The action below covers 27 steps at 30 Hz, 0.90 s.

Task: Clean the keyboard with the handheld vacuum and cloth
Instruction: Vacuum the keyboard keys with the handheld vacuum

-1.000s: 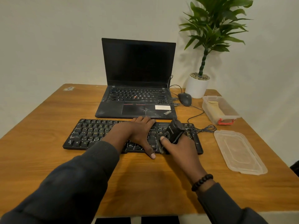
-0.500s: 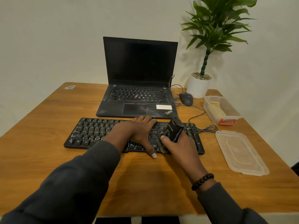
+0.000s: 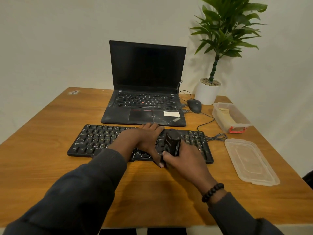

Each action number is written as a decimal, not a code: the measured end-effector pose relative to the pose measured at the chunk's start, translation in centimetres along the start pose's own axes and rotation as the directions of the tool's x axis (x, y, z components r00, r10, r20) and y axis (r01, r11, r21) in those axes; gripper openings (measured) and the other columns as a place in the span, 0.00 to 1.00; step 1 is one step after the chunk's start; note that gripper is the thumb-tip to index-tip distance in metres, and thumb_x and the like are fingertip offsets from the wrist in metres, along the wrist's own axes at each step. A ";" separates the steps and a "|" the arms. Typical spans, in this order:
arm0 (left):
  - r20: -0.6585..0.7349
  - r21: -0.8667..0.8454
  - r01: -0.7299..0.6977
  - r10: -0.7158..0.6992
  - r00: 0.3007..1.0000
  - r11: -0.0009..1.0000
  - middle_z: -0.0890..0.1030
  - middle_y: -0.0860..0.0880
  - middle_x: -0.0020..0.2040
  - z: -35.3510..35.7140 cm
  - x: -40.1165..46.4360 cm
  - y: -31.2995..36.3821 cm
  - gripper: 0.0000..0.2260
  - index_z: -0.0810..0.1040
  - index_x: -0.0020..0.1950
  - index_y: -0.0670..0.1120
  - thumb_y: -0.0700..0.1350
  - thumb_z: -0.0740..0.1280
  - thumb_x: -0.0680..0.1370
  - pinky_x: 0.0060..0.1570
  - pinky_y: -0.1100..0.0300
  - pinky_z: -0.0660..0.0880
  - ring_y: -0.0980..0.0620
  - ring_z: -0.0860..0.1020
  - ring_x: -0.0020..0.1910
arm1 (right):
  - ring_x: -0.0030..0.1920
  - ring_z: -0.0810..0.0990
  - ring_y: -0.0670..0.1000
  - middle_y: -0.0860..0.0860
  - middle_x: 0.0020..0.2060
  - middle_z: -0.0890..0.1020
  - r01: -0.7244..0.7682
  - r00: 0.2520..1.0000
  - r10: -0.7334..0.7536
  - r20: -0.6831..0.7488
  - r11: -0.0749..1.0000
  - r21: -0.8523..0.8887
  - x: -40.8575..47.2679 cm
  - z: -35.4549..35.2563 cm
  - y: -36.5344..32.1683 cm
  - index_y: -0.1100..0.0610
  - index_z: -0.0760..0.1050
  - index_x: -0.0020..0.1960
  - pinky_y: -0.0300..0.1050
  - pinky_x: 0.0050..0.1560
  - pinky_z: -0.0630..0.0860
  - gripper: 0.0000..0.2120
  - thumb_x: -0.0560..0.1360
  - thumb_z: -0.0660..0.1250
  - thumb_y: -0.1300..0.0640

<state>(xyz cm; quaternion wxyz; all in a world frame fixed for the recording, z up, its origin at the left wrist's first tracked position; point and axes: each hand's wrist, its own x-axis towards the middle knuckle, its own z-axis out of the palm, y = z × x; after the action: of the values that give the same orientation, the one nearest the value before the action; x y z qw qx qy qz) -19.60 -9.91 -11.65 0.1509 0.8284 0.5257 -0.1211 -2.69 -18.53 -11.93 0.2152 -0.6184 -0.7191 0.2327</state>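
Open clear plastic container (image 3: 232, 117) at 2 o'clock on the desk (image 3: 42, 133), red latch on its near end, a folded yellowish cloth (image 3: 224, 113) lying inside. Matching clear lid (image 3: 250, 161) flat at 3 o'clock, near the container but apart from it. White pot (image 3: 207, 93) at 1 o'clock, pebbles on top, holding a green plant (image 3: 225, 31).

"ThinkPad" readable on the palm rest of the open black laptop (image 3: 145, 92) at 12 o'clock; white sticker beside it, writing too small to read. Black mouse (image 3: 194, 105) just right of the laptop.

Black keyboard (image 3: 105, 141) across the centre, just in front of the laptop. Left hand (image 3: 149, 139) flat on its keys, fingers straight, thumb reaching over the near edge. Right hand (image 3: 184, 160) with fingers wrapped around the black handheld vacuum (image 3: 172, 143), held tilted over the keys just beside the left hand. Beaded bracelet (image 3: 212, 192) on the right wrist.
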 end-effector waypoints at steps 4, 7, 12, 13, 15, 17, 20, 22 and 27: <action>0.012 -0.025 0.007 -0.006 1.000 1.000 0.46 0.50 0.81 -0.1 -0.3 0.1 0.63 0.41 0.81 0.51 0.70 0.76 0.60 0.76 0.40 0.51 0.43 0.46 0.79 | 0.43 0.80 0.45 0.45 0.43 0.81 -0.055 0.998 0.058 -0.011 0.983 0.173 0.0 -1.1 0.9 0.49 0.75 0.52 0.46 0.46 0.80 0.12 0.73 0.69 0.45; 0.009 -0.014 0.014 -0.014 1.000 1.000 0.45 0.50 0.81 -0.1 -0.3 0.1 0.64 0.40 0.81 0.51 0.71 0.76 0.59 0.77 0.40 0.50 0.44 0.45 0.79 | 0.41 0.79 0.42 0.43 0.40 0.80 -0.040 0.992 0.054 -0.115 0.991 0.125 1.3 -1.2 0.5 0.48 0.73 0.51 0.43 0.42 0.79 0.11 0.74 0.68 0.44; 0.003 -0.002 0.005 -0.005 1.000 1.000 0.48 0.49 0.80 -0.2 -0.3 0.2 0.63 0.42 0.81 0.51 0.71 0.76 0.59 0.77 0.42 0.51 0.43 0.48 0.78 | 0.37 0.77 0.42 0.44 0.36 0.78 0.054 0.998 -0.054 0.011 0.998 -0.033 0.9 -0.6 -0.5 0.48 0.71 0.49 0.36 0.32 0.70 0.10 0.73 0.68 0.44; 0.007 -0.006 0.005 -0.005 1.000 1.000 0.47 0.49 0.81 -0.3 -0.4 0.3 0.63 0.41 0.81 0.51 0.70 0.76 0.60 0.77 0.42 0.51 0.42 0.47 0.79 | 0.38 0.78 0.43 0.45 0.38 0.79 0.061 0.996 -0.060 0.061 0.998 -0.017 0.5 -0.8 -0.2 0.48 0.72 0.49 0.37 0.34 0.72 0.10 0.73 0.68 0.44; 0.028 -0.019 0.009 -0.008 1.000 1.000 0.41 0.48 0.81 -0.3 -0.8 0.3 0.65 0.35 0.80 0.50 0.69 0.76 0.61 0.76 0.41 0.46 0.41 0.42 0.79 | 0.44 0.80 0.43 0.45 0.43 0.81 0.020 0.995 -0.033 0.094 0.991 0.134 -0.4 -1.8 0.7 0.46 0.74 0.50 0.41 0.44 0.78 0.09 0.73 0.69 0.45; 0.033 -0.014 -0.003 0.003 0.999 1.000 0.34 0.49 0.80 -0.2 -2.0 -0.5 0.66 0.30 0.79 0.49 0.68 0.77 0.62 0.74 0.42 0.39 0.42 0.35 0.78 | 0.47 0.80 0.42 0.44 0.45 0.82 -0.055 0.998 0.049 0.025 0.935 0.351 -1.1 -2.6 2.0 0.44 0.75 0.49 0.42 0.49 0.78 0.07 0.73 0.70 0.45; 0.037 0.004 0.046 -0.046 0.998 0.999 0.33 0.49 0.80 0.5 -4.2 -3.6 0.67 0.30 0.79 0.49 0.69 0.76 0.61 0.73 0.43 0.37 0.43 0.33 0.78 | 0.48 0.80 0.41 0.42 0.45 0.83 -0.055 0.981 0.142 -0.134 0.858 0.510 -1.3 -2.6 3.2 0.44 0.76 0.49 0.39 0.46 0.74 0.06 0.74 0.69 0.45; 0.075 -0.010 0.111 -0.110 0.991 0.994 0.35 0.50 0.80 1.0 -5.5 -5.5 0.69 0.31 0.79 0.49 0.73 0.74 0.57 0.74 0.43 0.38 0.43 0.34 0.78 | 0.46 0.79 0.37 0.40 0.44 0.82 -0.044 0.969 0.168 -0.179 0.835 0.548 -1.5 -1.9 3.0 0.43 0.75 0.48 0.34 0.43 0.71 0.04 0.74 0.69 0.46; 0.016 0.003 0.095 -0.095 0.995 0.995 0.43 0.49 0.81 1.4 -5.7 -5.8 0.67 0.38 0.80 0.49 0.75 0.72 0.55 0.76 0.43 0.45 0.42 0.43 0.79 | 0.42 0.77 0.37 0.41 0.40 0.80 -0.043 0.975 0.142 -0.170 0.876 0.480 -2.0 0.6 1.7 0.45 0.74 0.45 0.29 0.36 0.67 0.03 0.75 0.68 0.47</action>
<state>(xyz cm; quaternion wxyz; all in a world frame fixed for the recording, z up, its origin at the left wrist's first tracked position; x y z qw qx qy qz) -27.35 -12.86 -11.57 0.1484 0.8016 0.5632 -0.1353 -1.45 -20.30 -13.52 0.4195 -0.6010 -0.5846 0.3479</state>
